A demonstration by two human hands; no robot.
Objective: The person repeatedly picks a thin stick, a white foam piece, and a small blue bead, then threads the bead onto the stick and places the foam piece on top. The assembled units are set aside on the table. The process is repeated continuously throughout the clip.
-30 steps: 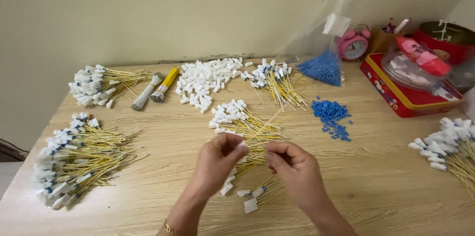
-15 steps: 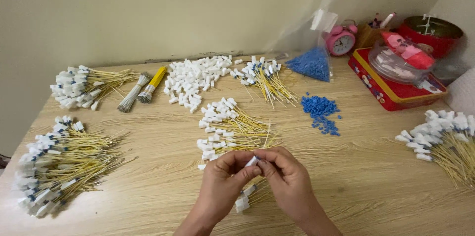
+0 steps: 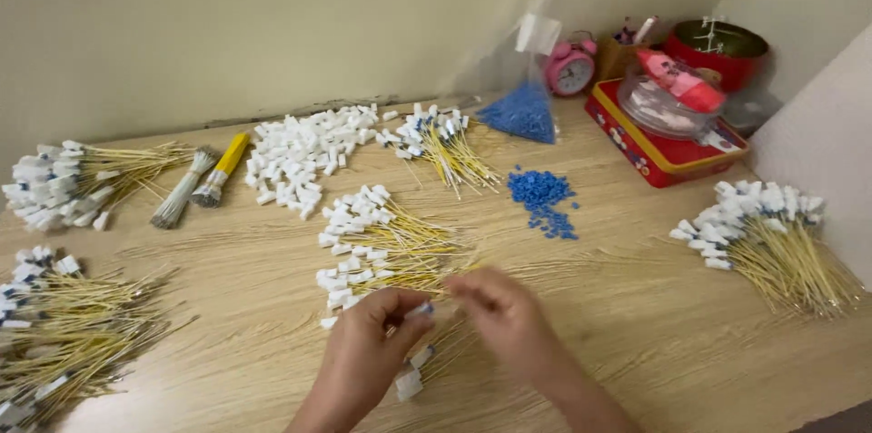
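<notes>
White connector pinched between left hand and blurred right hand, its grip unclear.

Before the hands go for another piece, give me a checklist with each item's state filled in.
1. Left hand pinches a small white connector at its fingertips: ok.
2. Right hand grip on the piece: cannot tell, blurred.
3. Yellow wires with white connectors lie just beyond the hands: ok.
4. Loose blue beads lie apart from the wires: ok.
5. Pile of loose white connectors sits at the back of the table: ok.
</notes>
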